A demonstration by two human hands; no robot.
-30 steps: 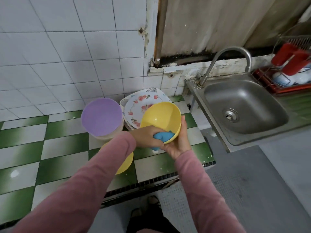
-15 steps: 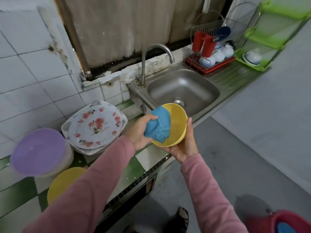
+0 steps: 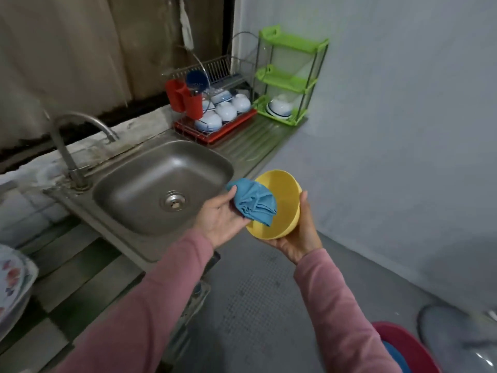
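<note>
Beside sink [image 3: 161,184]: L hand [image 3: 223,219] presses cloth [image 3: 254,201] into bowl [image 3: 285,200].

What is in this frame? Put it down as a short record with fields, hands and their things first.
left hand: grips the blue cloth, pressing it into the yellow bowl
right hand: cups the yellow bowl from beneath
yellow bowl: tilted, held in the air off the sink's front right corner
blue cloth: bunched, lapping over the bowl's left rim
sink: steel, tap at back left
dish rack: red, right of the sink, white bowls in it
green shelf: right of the rack
</note>
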